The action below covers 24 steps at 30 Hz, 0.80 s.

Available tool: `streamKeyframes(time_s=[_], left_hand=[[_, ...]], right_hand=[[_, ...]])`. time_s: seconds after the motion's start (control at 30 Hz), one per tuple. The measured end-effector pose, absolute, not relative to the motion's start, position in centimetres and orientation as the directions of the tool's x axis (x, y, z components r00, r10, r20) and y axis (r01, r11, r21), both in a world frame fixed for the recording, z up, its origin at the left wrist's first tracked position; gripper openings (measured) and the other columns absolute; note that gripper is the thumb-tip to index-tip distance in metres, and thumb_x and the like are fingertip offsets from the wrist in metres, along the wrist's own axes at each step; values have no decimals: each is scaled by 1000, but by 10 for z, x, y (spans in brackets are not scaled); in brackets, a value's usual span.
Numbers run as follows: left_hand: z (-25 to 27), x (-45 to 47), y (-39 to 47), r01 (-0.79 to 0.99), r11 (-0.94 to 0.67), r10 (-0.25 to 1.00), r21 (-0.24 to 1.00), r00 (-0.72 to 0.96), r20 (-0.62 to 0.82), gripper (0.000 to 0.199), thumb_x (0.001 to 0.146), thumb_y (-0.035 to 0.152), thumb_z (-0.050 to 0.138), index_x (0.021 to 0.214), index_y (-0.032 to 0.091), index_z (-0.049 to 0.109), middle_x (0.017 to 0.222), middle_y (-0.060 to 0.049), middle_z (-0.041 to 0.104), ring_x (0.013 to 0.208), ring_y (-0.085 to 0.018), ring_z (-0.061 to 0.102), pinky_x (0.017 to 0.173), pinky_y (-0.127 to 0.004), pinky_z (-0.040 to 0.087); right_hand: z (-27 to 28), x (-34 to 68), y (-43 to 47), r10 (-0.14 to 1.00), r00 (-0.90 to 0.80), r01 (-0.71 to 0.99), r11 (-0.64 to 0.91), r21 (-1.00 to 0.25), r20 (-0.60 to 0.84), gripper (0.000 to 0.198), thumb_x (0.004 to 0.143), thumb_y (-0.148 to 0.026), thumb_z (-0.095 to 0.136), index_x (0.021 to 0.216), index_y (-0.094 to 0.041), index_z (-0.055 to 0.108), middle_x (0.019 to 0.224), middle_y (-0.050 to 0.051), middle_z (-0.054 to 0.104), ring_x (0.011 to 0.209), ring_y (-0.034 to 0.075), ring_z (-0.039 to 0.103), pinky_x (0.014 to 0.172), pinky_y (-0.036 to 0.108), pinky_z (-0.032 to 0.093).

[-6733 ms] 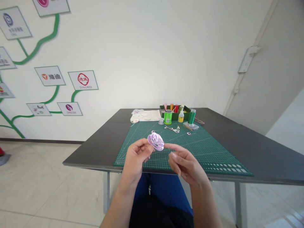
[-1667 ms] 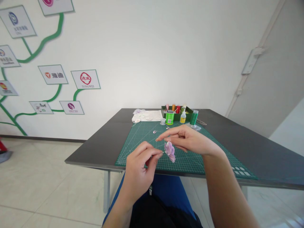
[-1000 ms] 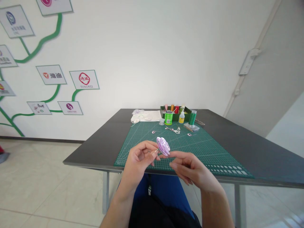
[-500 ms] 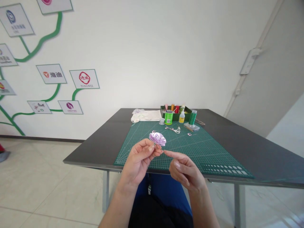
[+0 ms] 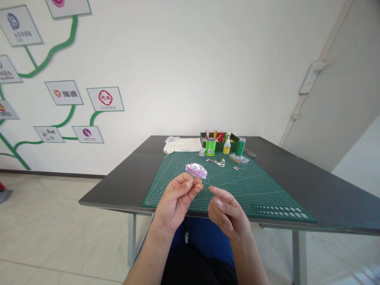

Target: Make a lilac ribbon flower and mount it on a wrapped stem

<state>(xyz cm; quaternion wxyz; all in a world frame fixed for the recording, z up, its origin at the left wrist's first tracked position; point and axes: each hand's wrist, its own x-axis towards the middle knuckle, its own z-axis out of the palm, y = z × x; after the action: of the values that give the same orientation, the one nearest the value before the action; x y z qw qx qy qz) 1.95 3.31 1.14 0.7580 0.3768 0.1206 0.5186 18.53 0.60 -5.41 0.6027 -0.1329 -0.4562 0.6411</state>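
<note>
My left hand (image 5: pixel 173 202) pinches a light purple flower (image 5: pixel 196 170) just beneath its layered, shiny petals, holding it upright over the front of the green cutting mat (image 5: pixel 178 184). A thin wire or thread hangs down from that hand. To the right, apart from the flower, is my right hand (image 5: pixel 227 211). Its index finger points toward the flower, half bent, while the thumb presses on the curled fingers. Whatever those fingers may hold is too small or hidden to make out.
White scissors (image 5: pixel 219 162) lie on the mat behind the flower. Farther back stand a green can (image 5: pixel 210 147), a glue bottle (image 5: pixel 227 146), a green thread spool (image 5: pixel 240 147) and a box (image 5: pixel 234 139) of spools. White sheets (image 5: pixel 187 144) lie at the back left.
My right hand has drawn slightly away from the left fingers, and its index finger has bent more. The flower has shifted a little up and left in my left hand's hold.
</note>
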Motion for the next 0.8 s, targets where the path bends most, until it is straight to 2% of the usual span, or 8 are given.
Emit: streamKeyframes(time_s=[0.17, 0.27, 0.33, 0.4, 0.53, 0.6, 0.67, 0.8], left_hand=[[13, 16, 34, -698, 153, 886, 699, 410, 215, 17, 79, 13, 92, 83, 11, 76, 86, -5, 76, 76, -9, 74, 80, -15, 64], [14, 13, 34, -718, 144, 887, 681, 399, 233, 20, 76, 14, 95, 81, 10, 77, 86, -5, 77, 75, -9, 74, 78, -14, 64], [14, 12, 34, -729, 145, 884, 669, 399, 243, 23, 72, 15, 99, 80, 9, 78, 85, -5, 78, 75, -9, 75, 76, -12, 64], [15, 12, 34, -734, 150, 883, 663, 401, 243, 24, 70, 15, 101, 80, 9, 79, 84, -5, 79, 74, -8, 76, 75, -11, 63], [14, 13, 32, -729, 157, 877, 666, 413, 245, 23, 72, 16, 101, 81, 10, 81, 84, -5, 80, 74, -8, 76, 76, -11, 63], [14, 14, 31, -723, 149, 874, 675, 415, 251, 22, 73, 18, 101, 81, 11, 81, 84, -4, 80, 74, -8, 76, 76, -11, 63], [14, 14, 29, -708, 130, 869, 694, 418, 264, 22, 74, 19, 100, 81, 11, 82, 84, -4, 80, 74, -9, 76, 75, -12, 63], [13, 14, 25, -675, 100, 853, 731, 436, 287, 21, 78, 22, 98, 81, 10, 83, 82, -5, 80, 73, -9, 76, 75, -13, 62]], right_hand=[[-52, 195, 9, 912, -229, -595, 147, -790, 341, 20, 89, -37, 82, 101, -23, 87, 39, -14, 28, 35, 5, 13, 41, 21, 21], [-48, 213, 11, 954, -147, -451, 170, -876, 261, 25, 87, -41, 83, 96, -18, 84, 39, -12, 36, 36, 5, 20, 41, 21, 19], [-46, 226, 12, 982, -82, -261, 143, -955, 170, 36, 88, -47, 82, 104, -15, 82, 42, -8, 49, 35, 7, 33, 40, 20, 19], [-44, 237, 11, 993, 46, -15, 114, -993, 113, 44, 88, -50, 79, 112, -13, 80, 52, -1, 66, 36, 12, 49, 41, 22, 28], [-40, 241, -2, 867, 405, 398, 118, -910, 289, 35, 87, -41, 75, 111, -16, 81, 81, 9, 83, 48, 20, 69, 53, 32, 52], [-33, 230, -15, 831, 402, 425, 203, -882, 385, 35, 94, -43, 71, 116, -18, 82, 87, 11, 84, 56, 22, 73, 54, 33, 54], [-23, 213, -28, 864, 281, 332, 320, -887, 417, 43, 100, -49, 67, 127, -18, 80, 79, 10, 82, 62, 23, 75, 54, 31, 54], [-5, 181, -41, 942, -29, 136, 335, -932, 335, 62, 101, -57, 68, 146, -15, 71, 68, 5, 75, 58, 20, 69, 46, 26, 45]])
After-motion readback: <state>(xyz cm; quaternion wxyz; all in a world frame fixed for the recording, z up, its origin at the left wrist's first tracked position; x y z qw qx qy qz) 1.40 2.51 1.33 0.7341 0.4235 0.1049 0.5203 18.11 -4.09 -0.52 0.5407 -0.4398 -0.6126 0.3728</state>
